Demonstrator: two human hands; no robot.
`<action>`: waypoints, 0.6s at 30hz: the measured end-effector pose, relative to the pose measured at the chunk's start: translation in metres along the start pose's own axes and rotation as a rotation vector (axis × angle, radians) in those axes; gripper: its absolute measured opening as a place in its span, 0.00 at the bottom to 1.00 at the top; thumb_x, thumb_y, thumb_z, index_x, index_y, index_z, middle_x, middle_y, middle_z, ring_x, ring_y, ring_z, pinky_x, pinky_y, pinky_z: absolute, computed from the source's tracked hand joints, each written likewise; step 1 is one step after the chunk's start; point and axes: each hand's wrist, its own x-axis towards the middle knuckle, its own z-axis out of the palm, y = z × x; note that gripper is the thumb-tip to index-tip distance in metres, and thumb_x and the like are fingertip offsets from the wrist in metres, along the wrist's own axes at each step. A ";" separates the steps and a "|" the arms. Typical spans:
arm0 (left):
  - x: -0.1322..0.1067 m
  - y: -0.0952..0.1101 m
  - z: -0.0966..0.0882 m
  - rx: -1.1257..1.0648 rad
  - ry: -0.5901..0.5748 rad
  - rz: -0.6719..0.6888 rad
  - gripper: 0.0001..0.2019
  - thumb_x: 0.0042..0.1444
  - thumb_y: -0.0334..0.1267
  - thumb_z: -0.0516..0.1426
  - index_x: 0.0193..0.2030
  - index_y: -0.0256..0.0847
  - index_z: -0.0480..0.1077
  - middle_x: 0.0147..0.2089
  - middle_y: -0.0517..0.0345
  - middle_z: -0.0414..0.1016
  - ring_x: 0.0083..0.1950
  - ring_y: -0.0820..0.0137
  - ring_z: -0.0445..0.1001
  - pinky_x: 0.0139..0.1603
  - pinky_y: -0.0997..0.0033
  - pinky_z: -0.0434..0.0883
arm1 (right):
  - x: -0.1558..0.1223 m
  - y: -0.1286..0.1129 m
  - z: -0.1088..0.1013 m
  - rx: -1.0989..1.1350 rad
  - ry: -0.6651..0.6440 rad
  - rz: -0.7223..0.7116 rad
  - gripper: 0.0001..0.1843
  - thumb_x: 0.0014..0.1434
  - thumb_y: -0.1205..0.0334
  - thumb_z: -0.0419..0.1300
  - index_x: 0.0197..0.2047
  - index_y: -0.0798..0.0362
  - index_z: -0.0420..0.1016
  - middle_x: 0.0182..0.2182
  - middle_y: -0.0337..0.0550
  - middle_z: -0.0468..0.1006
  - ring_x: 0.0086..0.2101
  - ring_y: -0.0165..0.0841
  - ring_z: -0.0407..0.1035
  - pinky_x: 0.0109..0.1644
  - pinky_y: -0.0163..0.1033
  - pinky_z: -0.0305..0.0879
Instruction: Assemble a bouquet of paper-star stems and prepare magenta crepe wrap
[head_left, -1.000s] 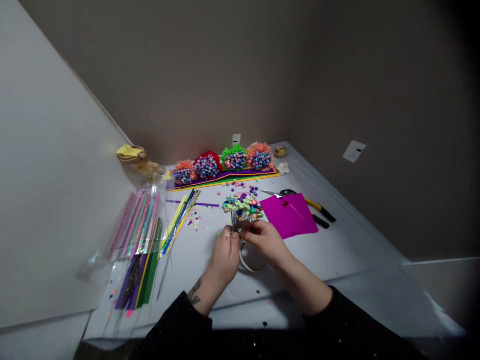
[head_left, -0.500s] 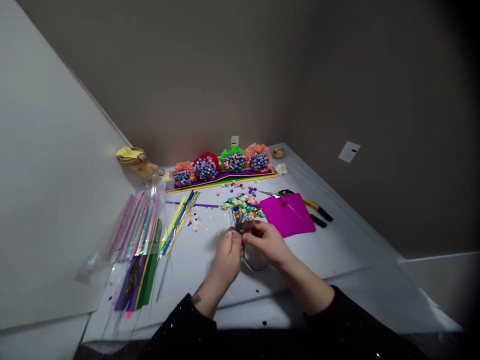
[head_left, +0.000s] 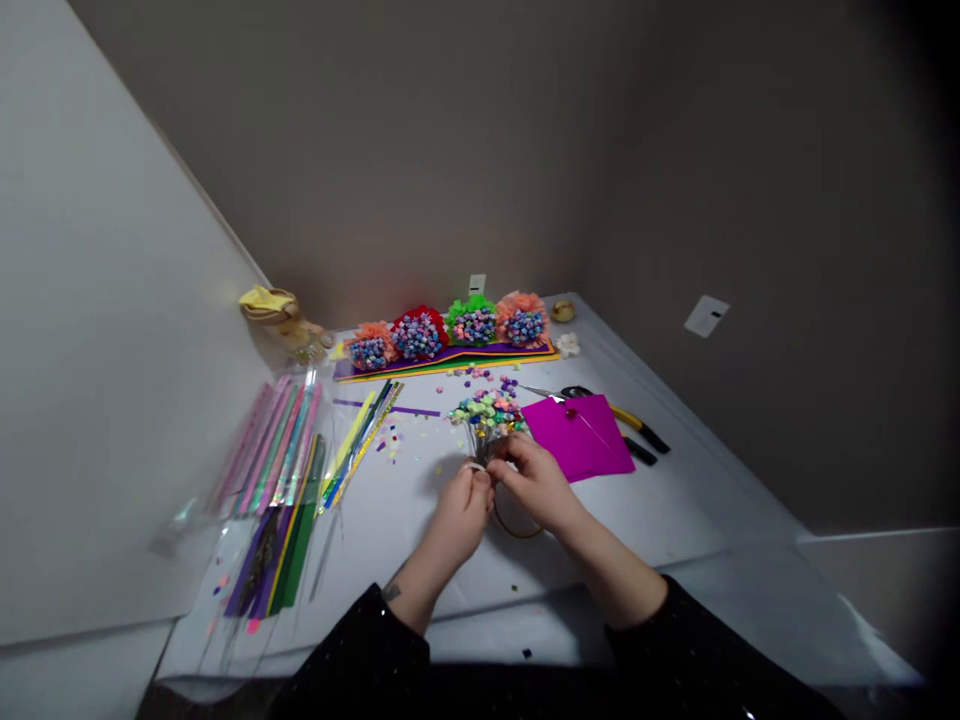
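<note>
My left hand (head_left: pixel 463 509) and my right hand (head_left: pixel 534 482) meet at the thin wire stems of a bunch of small paper stars (head_left: pixel 487 410) in green, pink and blue. Both hands are closed in a pinch on the stems just below the star heads. A roll of clear tape (head_left: pixel 516 524) hangs under my right hand, partly hidden by it. A magenta paper sheet (head_left: pixel 581 440) lies flat just right of the bunch.
Four finished star bouquets (head_left: pixel 448 328) with crepe collars stand on stacked coloured sheets at the back. Packs of paper strips (head_left: pixel 279 450) lie to the left. Scissors (head_left: pixel 574 391) and yellow-handled pliers (head_left: pixel 637 428) rest behind the magenta sheet. Paper bits are scattered on the white table (head_left: pixel 675 500).
My hands have crept a little forward and together on the stems; the tape roll has swung lower under my right hand. The view shifted slightly.
</note>
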 end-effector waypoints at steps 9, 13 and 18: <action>0.001 0.013 -0.009 -0.079 -0.258 -0.078 0.22 0.57 0.60 0.45 0.28 0.41 0.55 0.21 0.67 0.57 0.23 0.76 0.58 0.26 0.73 0.59 | -0.003 0.017 0.002 0.540 -0.317 0.203 0.19 0.52 0.50 0.62 0.44 0.52 0.76 0.39 0.46 0.78 0.40 0.39 0.71 0.46 0.44 0.66; 0.002 0.018 -0.016 -0.320 -0.477 -0.167 0.24 0.52 0.62 0.51 0.26 0.41 0.53 0.19 0.72 0.49 0.19 0.81 0.48 0.20 0.78 0.50 | -0.009 0.023 0.007 0.727 -0.297 0.199 0.25 0.48 0.47 0.66 0.46 0.52 0.75 0.43 0.46 0.78 0.44 0.39 0.71 0.53 0.45 0.61; 0.005 0.015 -0.011 -0.535 -0.500 -0.225 0.25 0.51 0.61 0.54 0.26 0.42 0.51 0.18 0.74 0.45 0.17 0.83 0.41 0.17 0.80 0.42 | -0.011 0.024 0.011 0.784 -0.183 0.231 0.24 0.47 0.45 0.67 0.42 0.51 0.76 0.44 0.47 0.78 0.48 0.40 0.69 0.56 0.47 0.59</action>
